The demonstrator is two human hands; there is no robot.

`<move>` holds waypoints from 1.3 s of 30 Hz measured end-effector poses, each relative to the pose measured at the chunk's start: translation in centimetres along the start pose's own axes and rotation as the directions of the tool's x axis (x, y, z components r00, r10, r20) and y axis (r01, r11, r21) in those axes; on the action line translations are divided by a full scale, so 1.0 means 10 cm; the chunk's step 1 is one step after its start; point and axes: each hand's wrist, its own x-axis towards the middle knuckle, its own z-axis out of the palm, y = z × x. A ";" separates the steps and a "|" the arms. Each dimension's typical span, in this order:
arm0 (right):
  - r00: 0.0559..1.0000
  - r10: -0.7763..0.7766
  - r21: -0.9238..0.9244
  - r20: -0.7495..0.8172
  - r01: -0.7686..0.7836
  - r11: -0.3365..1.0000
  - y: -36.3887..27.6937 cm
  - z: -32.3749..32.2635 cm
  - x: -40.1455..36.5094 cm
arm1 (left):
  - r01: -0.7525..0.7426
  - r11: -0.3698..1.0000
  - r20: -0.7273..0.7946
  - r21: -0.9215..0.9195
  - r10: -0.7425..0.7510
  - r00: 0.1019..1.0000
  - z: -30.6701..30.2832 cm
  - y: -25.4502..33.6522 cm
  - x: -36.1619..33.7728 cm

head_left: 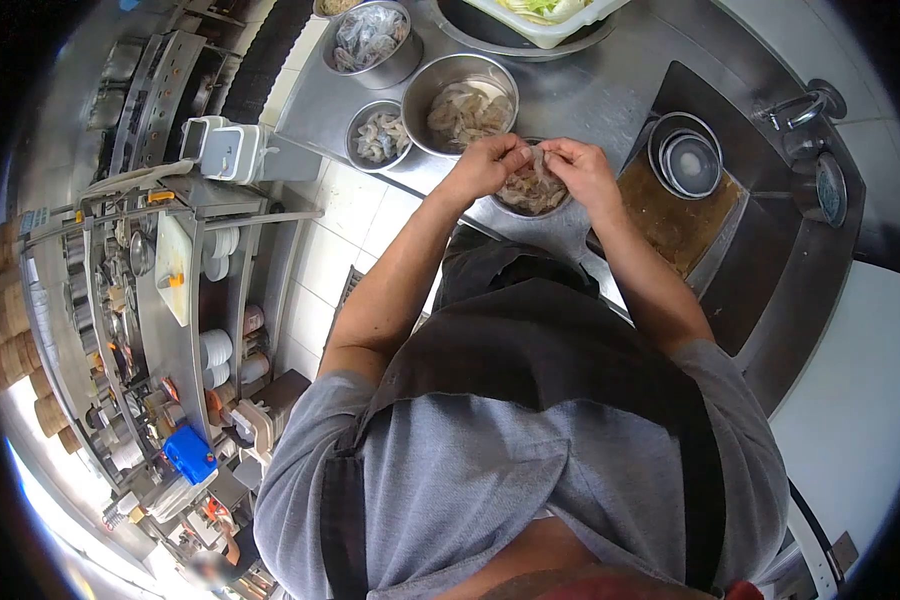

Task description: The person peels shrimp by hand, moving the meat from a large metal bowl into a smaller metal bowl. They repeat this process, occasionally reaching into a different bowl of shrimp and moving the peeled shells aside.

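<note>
My left hand (487,166) and my right hand (578,170) are close together over a metal bowl of raw shrimp (532,190) at the counter's front edge. Fingers of both hands are pinched around something small between them, too small to make out for certain. Just behind stands a larger metal bowl (417,103) holding more shrimp or shells (467,115). To its left, a smaller metal bowl (351,140) contains pale shrimp (379,138).
A metal pot (402,68) with a plastic bag sits at the back left. Behind is a white tray of cut greens (545,35). On the right, nested round containers (686,160) rest on a brown board (670,220) beside the sink and faucet (805,108).
</note>
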 end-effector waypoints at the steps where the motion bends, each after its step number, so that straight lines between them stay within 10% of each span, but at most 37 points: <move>1: 0.999 0.039 -0.001 -0.006 -0.039 0.999 0.03 -0.02 0.01 | -0.029 0.999 -0.019 0.045 0.030 0.999 0.00 0.01 -0.01; 8: 0.994 0.098 -0.288 0.037 -0.083 0.954 0.04 -0.14 0.00 | -0.124 0.971 -0.042 0.203 0.135 0.990 -0.03 -0.05 0.00; 15: 0.999 -0.030 -0.134 0.017 0.032 0.990 0.01 -0.03 -0.02 | -0.036 0.993 -0.011 0.108 0.037 0.999 -0.01 -0.06 0.03; 27: 1.000 0.008 -0.381 -0.003 -0.009 0.925 0.06 -0.22 0.00 | -0.058 0.940 -0.371 0.337 0.189 0.909 -0.01 -0.21 0.03; 29: 0.991 0.135 -0.224 0.018 -0.127 0.966 0.08 -0.23 0.00 | -0.122 0.763 -0.045 0.635 0.194 0.980 -0.02 -0.29 0.02; 36: 0.997 -0.044 -0.437 0.065 0.068 0.897 -0.19 -0.09 -0.03 | -0.379 0.752 0.014 0.540 0.442 0.897 0.07 -0.08 0.11; 39: 0.973 -0.220 -0.489 0.064 0.223 0.843 -0.13 -0.04 0.01 | -0.187 0.828 0.078 0.528 0.172 0.982 0.04 -0.07 0.17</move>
